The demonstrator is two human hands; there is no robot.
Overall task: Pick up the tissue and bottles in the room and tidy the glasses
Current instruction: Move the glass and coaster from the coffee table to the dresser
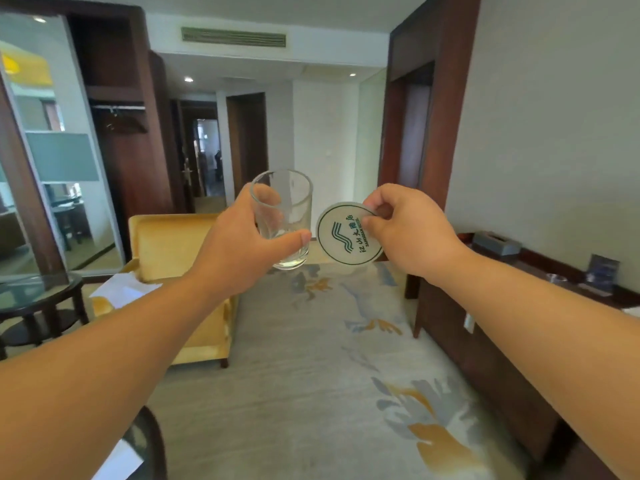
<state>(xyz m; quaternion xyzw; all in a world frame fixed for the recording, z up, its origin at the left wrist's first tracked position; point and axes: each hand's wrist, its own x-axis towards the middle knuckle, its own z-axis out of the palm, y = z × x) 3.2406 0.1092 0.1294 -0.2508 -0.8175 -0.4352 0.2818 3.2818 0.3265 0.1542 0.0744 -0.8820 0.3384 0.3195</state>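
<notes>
The left hand (239,244) holds an upright clear glass (284,220) in the air, its fingers wrapped round the far side and the thumb across the front; the glass looks empty. Just beside it, the right hand (408,230) pinches a round printed coaster (346,233) by its edge. Below lie a patterned carpet (329,358), a yellow armchair (173,251) and a dark wooden surface (519,268) along the right wall.

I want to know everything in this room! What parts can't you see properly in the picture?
- Glass: the left hand wraps it and hides much of its wall, head view.
- Coaster: its right edge sits under the right hand fingers.
- Round table: cut off by the left edge.
- Things on the sideboard: too small and blurry.
</notes>
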